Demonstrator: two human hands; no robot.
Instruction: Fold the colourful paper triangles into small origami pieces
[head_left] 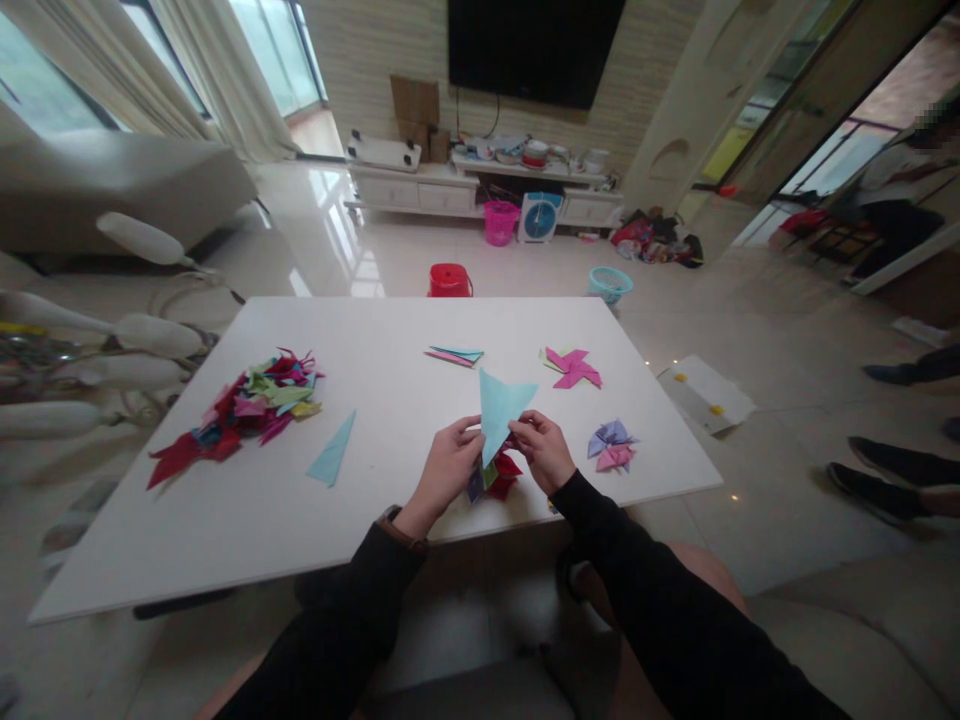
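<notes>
A light blue folded paper (501,408) is held up between my two hands above the white table (397,420). My left hand (448,462) pinches its left edge, and my right hand (544,448) grips its right side. Below the paper, partly hidden by it and my hands, lie red, green and purple folded papers (502,477). Left of my left hand rests a light blue paper triangle (332,450). Farther back are several narrow folded strips (455,355). To the right lie a pink paper pinwheel (573,367) and a purple and pink folded paper piece (613,445).
A heap of colourful folded papers (262,400) covers part of the table's left side. Beyond the far edge stand a red bucket (449,281) and a blue basket (610,284). White chairs (150,335) are at the left. Other people's feet (877,485) show at the right.
</notes>
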